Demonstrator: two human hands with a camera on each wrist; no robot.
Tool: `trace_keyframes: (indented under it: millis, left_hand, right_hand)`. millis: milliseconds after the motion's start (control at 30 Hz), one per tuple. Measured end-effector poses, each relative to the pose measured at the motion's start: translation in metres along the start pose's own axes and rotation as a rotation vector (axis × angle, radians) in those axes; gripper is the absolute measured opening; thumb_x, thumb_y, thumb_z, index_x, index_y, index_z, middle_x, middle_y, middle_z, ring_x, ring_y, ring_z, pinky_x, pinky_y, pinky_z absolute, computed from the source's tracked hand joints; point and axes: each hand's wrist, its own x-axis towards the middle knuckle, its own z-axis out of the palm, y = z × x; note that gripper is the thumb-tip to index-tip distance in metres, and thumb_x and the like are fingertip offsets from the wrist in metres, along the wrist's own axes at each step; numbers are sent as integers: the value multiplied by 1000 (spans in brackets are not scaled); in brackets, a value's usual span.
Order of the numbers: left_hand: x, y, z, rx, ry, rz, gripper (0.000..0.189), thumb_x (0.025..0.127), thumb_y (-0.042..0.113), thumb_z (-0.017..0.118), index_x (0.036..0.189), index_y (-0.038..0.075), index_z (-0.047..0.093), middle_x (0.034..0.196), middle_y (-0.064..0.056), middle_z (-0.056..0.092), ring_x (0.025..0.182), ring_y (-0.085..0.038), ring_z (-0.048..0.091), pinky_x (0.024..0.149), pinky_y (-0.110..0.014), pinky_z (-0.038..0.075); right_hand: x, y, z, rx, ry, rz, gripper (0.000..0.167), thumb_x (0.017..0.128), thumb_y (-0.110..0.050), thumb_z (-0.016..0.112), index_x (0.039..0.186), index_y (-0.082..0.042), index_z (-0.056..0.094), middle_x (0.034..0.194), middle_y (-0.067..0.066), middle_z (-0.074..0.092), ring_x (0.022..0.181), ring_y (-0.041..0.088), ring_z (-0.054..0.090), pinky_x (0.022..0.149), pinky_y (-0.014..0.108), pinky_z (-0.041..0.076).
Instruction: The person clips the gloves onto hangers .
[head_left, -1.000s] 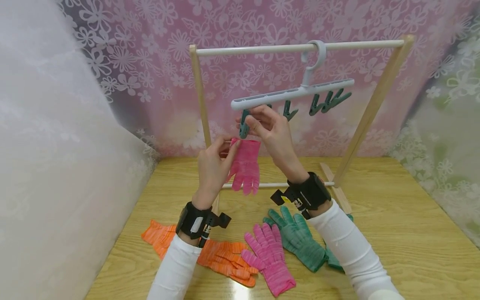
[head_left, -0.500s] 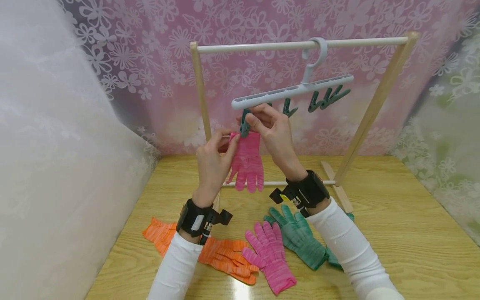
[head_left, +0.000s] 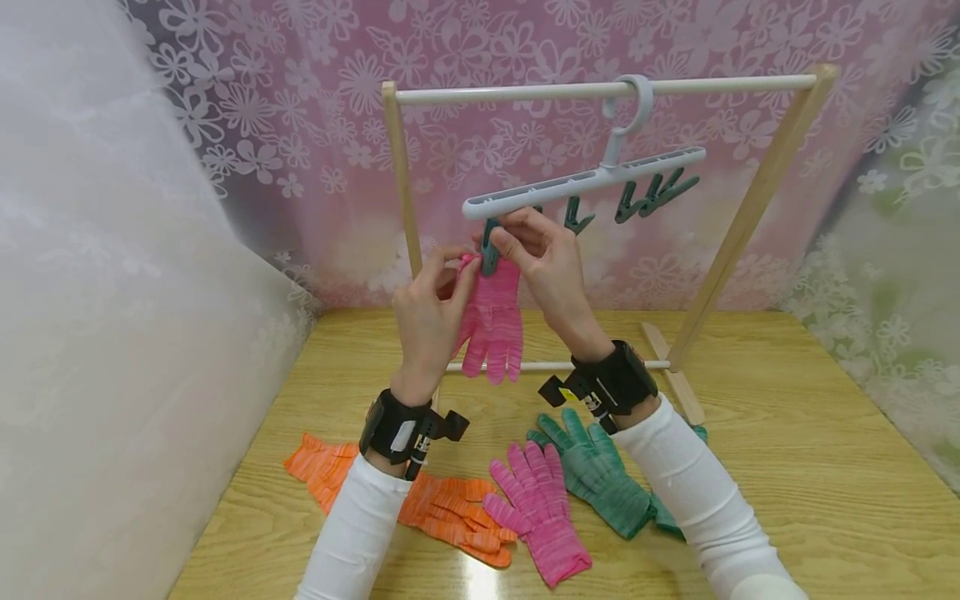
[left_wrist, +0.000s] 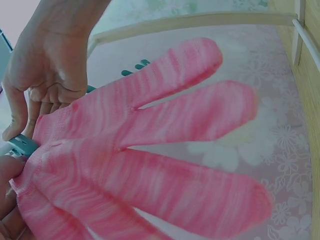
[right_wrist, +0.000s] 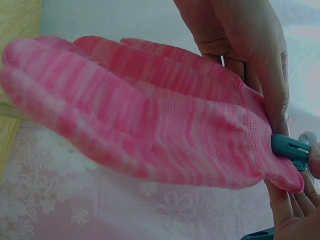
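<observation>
A pink knitted glove (head_left: 495, 321) hangs fingers down below the left end of the pale grey hanger (head_left: 551, 193). My left hand (head_left: 427, 325) pinches its cuff at the left corner. My right hand (head_left: 551, 267) pinches the dark green clothespin (head_left: 489, 250) at that end of the hanger. The clothespin's tip overlaps the glove's cuff. In the right wrist view the clothespin (right_wrist: 290, 148) lies over the cuff edge, with the glove (right_wrist: 150, 110) stretching to the left. The left wrist view shows the glove's (left_wrist: 150, 115) spread fingers close up.
The hanger hooks over the white rod (head_left: 510, 93) of a wooden rack (head_left: 738, 225). Several more green clothespins (head_left: 628, 202) hang along it. On the table (head_left: 810, 467) lie orange gloves (head_left: 450, 512), another pink glove (head_left: 540, 512) and green gloves (head_left: 600, 475).
My left hand has raised the pink glove, bringing its cuff from just below the clothespin up to overlap its tip. My right hand stays at the clothespin.
</observation>
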Motion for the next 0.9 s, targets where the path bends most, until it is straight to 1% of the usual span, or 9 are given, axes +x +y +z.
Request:
trace_keyframes:
  millis: [100,133,267,367,467,533,667,767,900]
  left_hand:
    - [0,0,0,6,11,6,18,98,17,71,104,1,67,68,-11,72,52,-20,64,46,-25,38]
    - [0,0,0,5,12,4,18,98,17,70,104,1,67,69,-12,73,51,-20,63,46,-25,37]
    - [-1,-2,0,-4,9,-15,20,98,17,70,106,0,66,74,-13,75,54,-21,65,50,-25,43]
    - [-1,-5,0,-12,4,-32,20,98,18,69,107,0,66,79,-13,76,58,-21,66,53,-25,47]
    - [-2,-7,-1,-17,-2,-41,20,98,18,69,107,0,66,81,-13,76,59,-21,65,55,-24,48]
    - [-3,-8,-1,-20,-7,-41,20,98,17,69,106,0,65,82,-14,76,58,-21,64,54,-24,46]
    - [-4,-10,-2,-20,-19,-40,20,98,18,69,107,0,65,84,-13,77,56,-20,61,52,-23,42]
    - [-4,-12,-2,-26,-32,-49,21,98,19,69,108,1,66,87,-13,78,56,-19,63,53,-22,45]
    - [-4,-14,-5,-26,-39,-72,22,98,20,69,109,1,66,89,-13,78,55,-19,63,54,-23,50]
  right_hand:
    - [-1,0,1,-9,-4,-1,20,100,-5,64,114,9,65,109,23,73,109,22,71,100,39,54]
    - [-1,0,1,-12,-8,4,21,99,-5,64,116,8,65,110,22,73,110,23,70,100,39,54]
    - [-3,1,1,-7,-30,29,25,100,-5,64,122,6,64,113,19,74,114,22,68,103,39,51]
    - [-6,3,0,3,-41,45,33,100,-12,66,128,5,63,116,16,74,116,21,67,104,39,51]
    - [-7,8,-1,-8,-54,50,44,98,-22,67,133,4,61,120,19,71,117,21,66,104,38,50]
    - [-7,10,-3,-30,-60,52,47,97,-23,67,135,4,60,124,22,69,118,21,65,103,38,51]
    - [-7,12,-5,-93,-69,60,43,96,-8,68,136,6,59,129,23,66,117,26,65,101,36,53]
    - [-9,13,-8,-130,-94,77,43,95,1,67,137,6,58,128,24,66,117,31,66,99,35,54]
    - [-11,16,-11,-152,-133,127,41,96,1,66,137,4,60,125,22,69,114,28,69,94,30,56]
